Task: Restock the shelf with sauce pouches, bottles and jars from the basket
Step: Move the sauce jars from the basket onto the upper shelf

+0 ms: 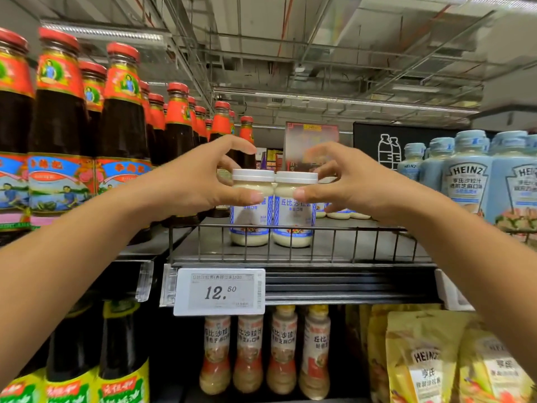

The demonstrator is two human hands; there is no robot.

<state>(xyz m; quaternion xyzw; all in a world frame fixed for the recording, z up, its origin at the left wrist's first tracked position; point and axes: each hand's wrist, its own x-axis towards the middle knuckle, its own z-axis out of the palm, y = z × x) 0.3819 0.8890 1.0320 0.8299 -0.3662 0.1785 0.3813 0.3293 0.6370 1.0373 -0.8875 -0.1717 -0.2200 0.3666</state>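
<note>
Overhead, bare grey ceiling (377, 21) crossed by metal pipes (255, 37) and long fluorescent tube lights (334, 99); back right, black wall sign (369, 141) with white bottle outlines.

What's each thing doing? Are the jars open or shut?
left salad dressing jar: lid on, upright, held by left hand.
right salad dressing jar: lid on, upright, touching its neighbour, held by right hand.
red-capped sauce bottles: capped, upright.
Heinz bottles: capped, upright.
price tag: shows 12.50.
</note>
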